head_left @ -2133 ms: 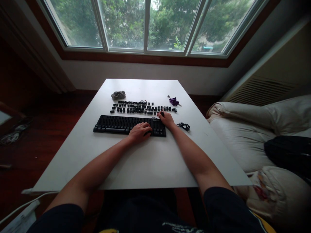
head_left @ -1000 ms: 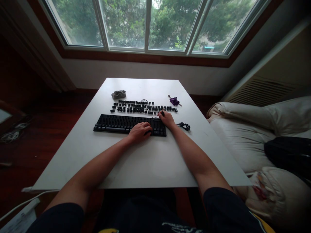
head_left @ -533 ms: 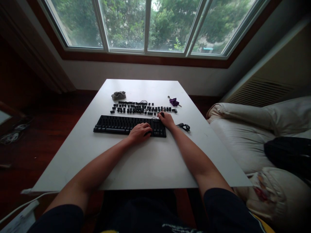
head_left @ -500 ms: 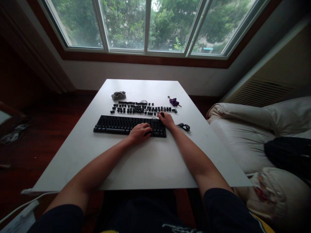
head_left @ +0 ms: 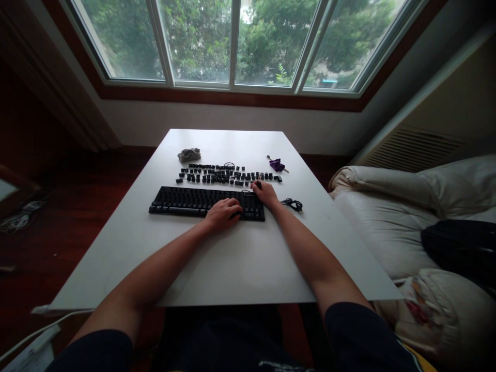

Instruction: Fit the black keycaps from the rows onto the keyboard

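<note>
A black keyboard (head_left: 182, 200) lies across the white table, many keycaps off its upper area and a row of caps along its front edge. My left hand (head_left: 223, 213) rests curled over its front edge right of the middle, thumb low and fingers on top, steadying it. At its right rear corner, my right hand (head_left: 265, 193) pinches a small black thing (head_left: 259, 184) with a thin pale tip; its kind is too small to make out. Just behind the keyboard, loose black keycaps (head_left: 217, 176) stand in several rough rows, the nearest close to my right fingertips.
A grey crumpled cloth (head_left: 189, 154) lies at the table's back left. Toward the back right is a purple cloth (head_left: 277, 165) with a thin stick beside it. A coiled black cable (head_left: 292, 204) sits by my right wrist. A pale sofa (head_left: 372, 222) stands right of the table (head_left: 232, 268).
The view has tipped slightly, so the table appears a little lower. Both hands keep nearly the same place on and beside the keyboard.
</note>
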Demonstrator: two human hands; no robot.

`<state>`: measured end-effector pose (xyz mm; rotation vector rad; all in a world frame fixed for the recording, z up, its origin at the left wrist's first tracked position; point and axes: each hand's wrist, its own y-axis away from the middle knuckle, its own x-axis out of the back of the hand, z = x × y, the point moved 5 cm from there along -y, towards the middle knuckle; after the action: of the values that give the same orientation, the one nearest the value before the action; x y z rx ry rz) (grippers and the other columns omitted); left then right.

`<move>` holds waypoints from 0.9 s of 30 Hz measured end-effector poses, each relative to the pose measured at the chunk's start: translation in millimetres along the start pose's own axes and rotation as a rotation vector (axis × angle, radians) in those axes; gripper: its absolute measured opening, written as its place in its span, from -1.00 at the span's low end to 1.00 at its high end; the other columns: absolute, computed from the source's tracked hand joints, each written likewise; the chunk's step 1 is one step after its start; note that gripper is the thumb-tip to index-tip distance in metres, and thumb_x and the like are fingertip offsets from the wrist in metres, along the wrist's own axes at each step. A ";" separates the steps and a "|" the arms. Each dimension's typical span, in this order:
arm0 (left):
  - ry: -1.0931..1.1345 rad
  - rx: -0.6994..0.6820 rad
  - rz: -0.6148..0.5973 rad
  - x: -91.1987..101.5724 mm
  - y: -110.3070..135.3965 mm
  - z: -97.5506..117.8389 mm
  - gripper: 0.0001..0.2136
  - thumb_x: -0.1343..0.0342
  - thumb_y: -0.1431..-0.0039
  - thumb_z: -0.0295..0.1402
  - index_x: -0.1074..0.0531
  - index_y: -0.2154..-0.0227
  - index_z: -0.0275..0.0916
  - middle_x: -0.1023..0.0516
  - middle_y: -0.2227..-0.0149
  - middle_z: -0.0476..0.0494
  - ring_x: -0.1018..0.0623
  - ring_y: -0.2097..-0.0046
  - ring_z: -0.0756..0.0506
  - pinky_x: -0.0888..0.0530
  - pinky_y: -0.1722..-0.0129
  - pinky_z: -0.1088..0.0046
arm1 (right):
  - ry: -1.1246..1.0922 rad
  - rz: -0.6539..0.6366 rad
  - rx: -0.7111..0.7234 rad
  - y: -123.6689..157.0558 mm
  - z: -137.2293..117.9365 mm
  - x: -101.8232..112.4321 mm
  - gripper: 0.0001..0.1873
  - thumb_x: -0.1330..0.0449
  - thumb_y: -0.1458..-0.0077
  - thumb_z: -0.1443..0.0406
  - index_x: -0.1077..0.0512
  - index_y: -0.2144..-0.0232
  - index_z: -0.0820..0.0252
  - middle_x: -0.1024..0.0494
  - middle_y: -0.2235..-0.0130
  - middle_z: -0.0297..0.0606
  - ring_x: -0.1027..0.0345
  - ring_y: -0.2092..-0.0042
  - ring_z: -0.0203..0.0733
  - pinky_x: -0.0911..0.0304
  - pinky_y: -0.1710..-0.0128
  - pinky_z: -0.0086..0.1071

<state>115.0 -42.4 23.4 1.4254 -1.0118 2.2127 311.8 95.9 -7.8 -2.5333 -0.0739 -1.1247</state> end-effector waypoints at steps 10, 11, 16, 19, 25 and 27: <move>-0.010 0.002 -0.006 -1.3 -0.4 -0.8 -0.83 -0.10 -0.27 -0.30 -0.50 0.13 -0.13 -0.50 0.04 -0.14 -0.49 0.03 -0.15 -0.43 -0.01 0.24 | -0.003 0.006 0.015 -1.0 3.8 -1.6 -0.67 -0.07 -0.27 0.11 -0.54 0.31 0.15 -0.62 0.30 -0.23 -0.46 0.24 -0.15 -0.25 0.21 -0.38; -0.010 0.003 -0.005 -0.9 -0.4 -0.6 -0.83 -0.09 -0.27 -0.31 -0.50 0.13 -0.13 -0.50 0.04 -0.15 -0.49 0.03 -0.15 -0.43 -0.01 0.24 | -0.008 0.009 0.021 -1.2 4.2 -1.8 -0.67 -0.07 -0.28 0.11 -0.55 0.31 0.15 -0.62 0.30 -0.22 -0.46 0.24 -0.15 -0.25 0.21 -0.37; -0.003 0.000 0.000 0.3 -0.4 0.4 -0.83 -0.09 -0.27 -0.32 -0.51 0.13 -0.13 -0.50 0.04 -0.15 -0.49 0.03 -0.15 -0.43 0.00 0.24 | -0.024 0.011 0.043 -1.7 5.5 -2.8 -0.65 -0.06 -0.29 0.09 -0.55 0.31 0.15 -0.61 0.33 -0.23 -0.45 0.27 -0.15 -0.24 0.23 -0.37; -0.001 -0.003 0.006 0.5 -0.3 0.5 -0.83 -0.09 -0.27 -0.32 -0.51 0.13 -0.13 -0.49 0.04 -0.15 -0.49 0.03 -0.15 -0.43 -0.01 0.24 | -0.018 0.011 0.040 -1.8 6.3 -3.0 -0.65 -0.06 -0.29 0.09 -0.55 0.30 0.14 -0.61 0.32 -0.23 -0.45 0.27 -0.15 -0.24 0.22 -0.37; -0.008 -0.002 0.000 -0.3 -0.2 0.1 -0.83 -0.10 -0.26 -0.32 -0.50 0.13 -0.14 -0.49 0.04 -0.15 -0.49 0.04 -0.15 -0.43 -0.01 0.25 | -0.004 0.003 0.023 -2.1 6.0 -2.9 -0.65 -0.06 -0.29 0.08 -0.55 0.31 0.15 -0.61 0.31 -0.22 -0.46 0.25 -0.15 -0.24 0.21 -0.37; -0.008 -0.001 0.002 -0.6 -0.2 -0.2 -0.83 -0.10 -0.26 -0.32 -0.50 0.13 -0.14 -0.49 0.04 -0.15 -0.49 0.04 -0.15 -0.42 -0.01 0.25 | -0.002 0.002 0.020 -1.8 5.3 -2.5 -0.65 -0.06 -0.29 0.09 -0.55 0.31 0.15 -0.61 0.31 -0.22 -0.46 0.25 -0.15 -0.24 0.21 -0.37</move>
<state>115.2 -42.1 22.9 1.4341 -1.0165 2.2094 313.5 99.7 -12.3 -2.5160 -0.0822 -1.1151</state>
